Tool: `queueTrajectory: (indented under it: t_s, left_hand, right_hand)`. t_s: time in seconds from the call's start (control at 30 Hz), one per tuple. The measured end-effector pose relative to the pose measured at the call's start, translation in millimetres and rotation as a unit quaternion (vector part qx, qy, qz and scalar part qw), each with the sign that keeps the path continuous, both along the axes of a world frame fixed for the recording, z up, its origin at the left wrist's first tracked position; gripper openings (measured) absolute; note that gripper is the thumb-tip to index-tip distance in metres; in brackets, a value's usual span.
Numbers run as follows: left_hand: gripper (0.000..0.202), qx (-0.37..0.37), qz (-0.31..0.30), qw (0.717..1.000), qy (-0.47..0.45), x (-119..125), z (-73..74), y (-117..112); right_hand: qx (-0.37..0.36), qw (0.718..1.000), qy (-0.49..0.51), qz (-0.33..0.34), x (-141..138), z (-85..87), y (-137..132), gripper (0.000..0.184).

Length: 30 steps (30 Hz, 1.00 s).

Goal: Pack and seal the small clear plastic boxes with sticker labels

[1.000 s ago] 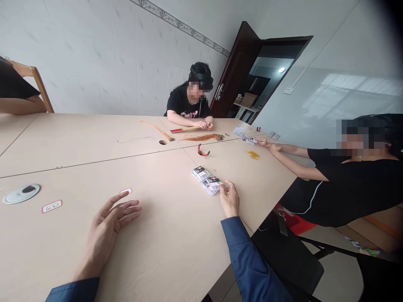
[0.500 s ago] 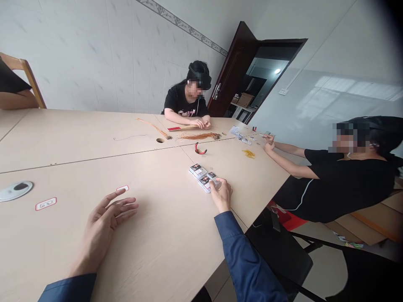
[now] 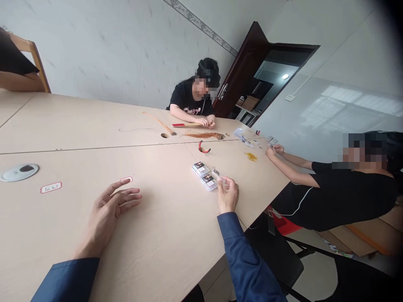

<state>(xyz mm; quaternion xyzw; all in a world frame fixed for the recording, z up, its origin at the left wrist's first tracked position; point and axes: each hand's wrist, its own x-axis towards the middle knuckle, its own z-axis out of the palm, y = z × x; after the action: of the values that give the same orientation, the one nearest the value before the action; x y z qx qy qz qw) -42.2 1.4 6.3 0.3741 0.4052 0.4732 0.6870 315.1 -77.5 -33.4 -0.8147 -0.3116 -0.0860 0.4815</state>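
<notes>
My right hand (image 3: 228, 193) pinches a small clear plastic box (image 3: 217, 173), tilted beside two stacks of similar boxes. Black printed labels show on top of the nearer stack (image 3: 209, 182) and the farther stack (image 3: 200, 168); the two stand close together on the table (image 3: 163, 235). With fingers spread, my left hand (image 3: 110, 207) is at the left and holds nothing. Its index fingertip partly covers a red-bordered label (image 3: 126, 179). Another red-bordered label (image 3: 51, 187) lies farther left.
Red-handled pliers (image 3: 204, 147) lie beyond the boxes, near yellow strips (image 3: 251, 157) and bundled copper-coloured wires (image 3: 204, 134). At the far left is a white oval grommet (image 3: 20, 172). A person (image 3: 195, 98) sits across; another person (image 3: 352, 180) works at the right.
My right hand has drawn the small box to the right, off the nearer stack. The left hand keeps its spread pose. The view has shifted slightly.
</notes>
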Motion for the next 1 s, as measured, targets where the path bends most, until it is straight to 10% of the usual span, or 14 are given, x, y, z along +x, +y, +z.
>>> queueTrajectory:
  t_s: [0.2,1.0]
  left_hand:
    - [0.055,0.003,0.0,1.0,-0.012,-1.0,-2.4,0.3]
    - [0.055,0.001,0.003,1.0,-0.01,-1.5,-3.5,-0.3]
  right_hand:
    - [-0.077,0.99,-0.107,0.052,-22.8,-0.6,-3.8,0.04]
    - [-0.103,0.988,-0.025,0.113,-14.9,-7.2,36.1,0.059]
